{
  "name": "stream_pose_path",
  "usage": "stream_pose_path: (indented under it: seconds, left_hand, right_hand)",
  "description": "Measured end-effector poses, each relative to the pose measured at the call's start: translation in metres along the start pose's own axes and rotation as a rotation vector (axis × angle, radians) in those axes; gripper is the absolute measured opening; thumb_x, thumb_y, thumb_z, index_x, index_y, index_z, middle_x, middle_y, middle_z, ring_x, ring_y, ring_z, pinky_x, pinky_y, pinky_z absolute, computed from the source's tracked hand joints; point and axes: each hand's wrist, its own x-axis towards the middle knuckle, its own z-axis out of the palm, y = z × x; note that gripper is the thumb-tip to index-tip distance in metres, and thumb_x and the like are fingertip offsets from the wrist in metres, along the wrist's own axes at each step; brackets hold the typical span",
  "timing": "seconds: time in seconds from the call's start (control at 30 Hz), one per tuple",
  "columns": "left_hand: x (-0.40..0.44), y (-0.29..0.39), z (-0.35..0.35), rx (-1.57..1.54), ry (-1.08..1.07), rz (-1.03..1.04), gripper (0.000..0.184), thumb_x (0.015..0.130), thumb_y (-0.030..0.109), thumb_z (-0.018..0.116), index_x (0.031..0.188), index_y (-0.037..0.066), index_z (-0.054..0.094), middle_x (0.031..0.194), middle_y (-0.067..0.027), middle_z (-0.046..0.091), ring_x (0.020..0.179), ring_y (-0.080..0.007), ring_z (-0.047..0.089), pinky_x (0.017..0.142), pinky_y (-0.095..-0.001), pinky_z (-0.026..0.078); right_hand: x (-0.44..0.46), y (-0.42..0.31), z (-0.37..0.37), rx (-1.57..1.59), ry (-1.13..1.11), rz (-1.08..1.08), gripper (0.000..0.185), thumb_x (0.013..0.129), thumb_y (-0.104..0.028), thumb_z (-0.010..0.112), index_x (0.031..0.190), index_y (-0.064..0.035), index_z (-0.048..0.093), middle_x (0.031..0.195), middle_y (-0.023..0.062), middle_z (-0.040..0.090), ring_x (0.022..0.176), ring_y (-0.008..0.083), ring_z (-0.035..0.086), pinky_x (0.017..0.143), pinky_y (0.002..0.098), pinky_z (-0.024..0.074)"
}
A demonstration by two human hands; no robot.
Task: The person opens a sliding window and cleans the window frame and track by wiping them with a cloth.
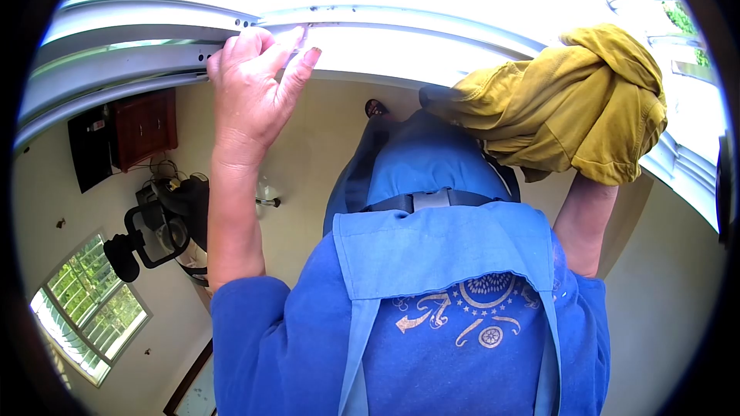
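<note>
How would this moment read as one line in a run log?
left hand: at white window frame, grip unclear | right hand: hidden by bundled mustard-yellow cloth | wearing: blue printed shirt

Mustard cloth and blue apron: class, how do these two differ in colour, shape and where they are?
The mustard cloth is yellow-brown; the blue apron is light blue.
The mustard cloth is bunched into deep folds, while the blue apron's bib lies fairly flat.
The mustard cloth covers the end of the right arm; the blue apron is worn over a darker blue shirt.
Both look like fabric.
</note>
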Motion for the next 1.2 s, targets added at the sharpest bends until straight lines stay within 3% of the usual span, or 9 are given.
stream_pose_path:
  seconds: [0.23, 0.3, 0.33, 0.83, 0.9, 0.93, 1.0, 1.13, 1.2]
  left_hand:
    - [0.005, 0.001, 0.007, -0.019, 0.008, 0.017, 0.047, 0.087, 0.051, 0.056, 0.101, 0.009, 0.072, 0.083, -0.0044, 0.055, 0.088, -0.019, 0.051, 0.085, -0.0376, 0.032]
    - [0.008, 0.002, 0.006, 0.081, 0.119, 0.172, 0.038, 0.086, 0.04, 0.063, 0.099, 0.005, 0.072, 0.072, -0.0038, 0.052, 0.074, -0.0182, 0.051, 0.072, -0.0323, 0.037]
    - [0.01, 0.004, 0.004, 0.081, 0.118, 0.172, 0.038, 0.086, 0.04, 0.063, 0.099, 0.005, 0.072, 0.072, -0.0038, 0.052, 0.074, -0.0182, 0.051, 0.072, -0.0323, 0.037]
    - [0.01, 0.006, 0.01, -0.028, 0.048, 0.15, 0.037, 0.085, 0.038, 0.065, 0.1, 0.004, 0.071, 0.072, -0.0054, 0.058, 0.071, -0.0187, 0.055, 0.074, -0.0342, 0.038]
    - [0.01, 0.004, 0.01, -0.04, -0.01, 0.088, 0.04, 0.086, 0.045, 0.06, 0.098, 0.009, 0.072, 0.087, -0.007, 0.063, 0.091, -0.0203, 0.056, 0.086, -0.0373, 0.032]
    - [0.012, 0.004, 0.011, -0.04, -0.009, 0.088, 0.04, 0.086, 0.045, 0.06, 0.098, 0.009, 0.072, 0.087, -0.007, 0.063, 0.091, -0.0203, 0.056, 0.086, -0.0373, 0.032]
    - [0.018, 0.006, 0.013, -0.088, 0.083, 0.173, 0.031, 0.084, 0.032, 0.066, 0.093, 0.003, 0.071, 0.073, -0.0052, 0.058, 0.071, -0.0186, 0.054, 0.072, -0.0332, 0.04]
    - [0.021, 0.011, 0.012, -0.048, 0.138, 0.153, 0.03, 0.084, 0.031, 0.067, 0.095, 0.003, 0.067, 0.075, -0.0052, 0.058, 0.071, -0.0192, 0.054, 0.071, -0.032, 0.042]
    - [0.03, 0.012, 0.01, -0.159, 0.141, 0.014, 0.031, 0.084, 0.03, 0.067, 0.101, 0.004, 0.064, 0.078, -0.0059, 0.059, 0.071, -0.0198, 0.054, 0.071, -0.032, 0.044]
  right_hand:
    - [-0.002, 0.001, 0.0, 0.139, -0.006, 0.056, 0.056, 0.1, -0.045, 0.034, 0.137, -0.0036, 0.037, 0.134, 0.0166, 0.047, 0.122, 0.0252, 0.048, 0.104, 0.038, 0.0417]
    - [-0.002, 0.003, -0.005, 0.238, -0.03, 0.039, 0.047, 0.098, -0.034, 0.044, 0.132, -0.0028, 0.042, 0.128, 0.0152, 0.051, 0.116, 0.0239, 0.053, 0.1, 0.0354, 0.0449]
    - [-0.001, 0.004, -0.005, 0.271, -0.039, 0.034, 0.044, 0.098, -0.031, 0.048, 0.131, -0.0026, 0.044, 0.126, 0.0147, 0.052, 0.114, 0.0235, 0.054, 0.099, 0.0345, 0.046]
    - [-0.005, 0.0, 0.005, 0.164, -0.048, 0.037, 0.052, 0.098, -0.04, 0.041, 0.135, -0.0029, 0.04, 0.131, 0.0159, 0.049, 0.119, 0.0252, 0.051, 0.102, 0.0367, 0.0431]
    - [-0.006, -0.001, 0.005, 0.159, -0.047, 0.042, 0.054, 0.098, -0.042, 0.039, 0.135, -0.0031, 0.039, 0.132, 0.0161, 0.048, 0.12, 0.0254, 0.05, 0.103, 0.0371, 0.0426]
    - [-0.006, -0.002, 0.005, 0.158, -0.047, 0.044, 0.054, 0.098, -0.043, 0.039, 0.136, -0.0032, 0.038, 0.132, 0.0162, 0.048, 0.12, 0.0255, 0.05, 0.103, 0.0373, 0.0424]
    - [-0.005, -0.002, 0.003, 0.156, -0.044, 0.049, 0.056, 0.098, -0.044, 0.038, 0.136, -0.0034, 0.037, 0.133, 0.0164, 0.047, 0.121, 0.0257, 0.049, 0.103, 0.0376, 0.0419]
    - [-0.006, -0.004, 0.007, 0.138, -0.041, 0.068, 0.059, 0.098, -0.047, 0.035, 0.138, -0.0038, 0.036, 0.135, 0.0167, 0.046, 0.122, 0.0262, 0.048, 0.104, 0.0383, 0.041]
    - [-0.006, -0.006, 0.008, 0.127, -0.046, 0.084, 0.06, 0.098, -0.049, 0.034, 0.139, -0.004, 0.035, 0.136, 0.0169, 0.045, 0.123, 0.0264, 0.047, 0.105, 0.0386, 0.0405]
